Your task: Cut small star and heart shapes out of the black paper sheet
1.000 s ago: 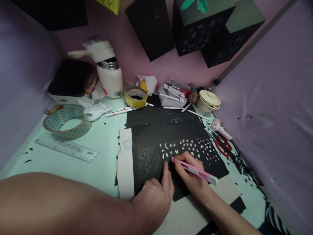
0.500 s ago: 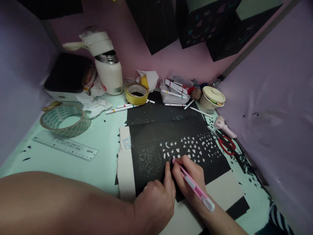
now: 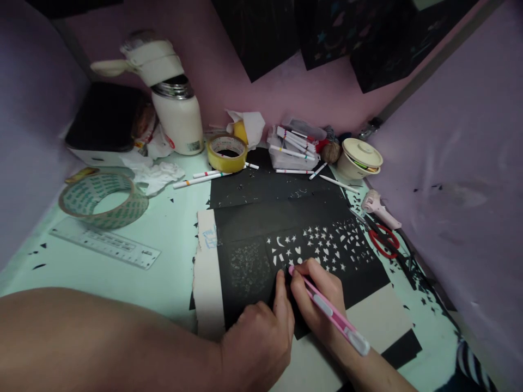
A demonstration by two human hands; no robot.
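Note:
My right hand [image 3: 321, 294] is closed around a pink craft knife [image 3: 337, 318] with grey parts. Its tip points down at the black paper [image 3: 249, 223], hidden by my fingers. Rows of cut-out stars [image 3: 322, 234], hearts and a moon show pale through the sheet. My left hand [image 3: 261, 337] lies to the left of the knife, index finger stretched out and pressing on the paper close to the tip, the other fingers curled under. Beneath the sheet is pale cardboard [image 3: 209, 296] with a torn left edge and blue writing.
A clear ruler [image 3: 104, 245] and a wide tape roll [image 3: 104, 209] lie left. Behind stand a white flask [image 3: 180, 122], yellow tape [image 3: 226, 160], a box of markers [image 3: 292, 155] and a lidded bowl [image 3: 359, 163]. Red-handled scissors [image 3: 384, 242], a pink tool [image 3: 379, 209] and black scraps lie right.
The view has shifted slightly. The knife's rear end has swung a little to the right and down, while its tip stays near my left index finger. My left hand has hardly moved.

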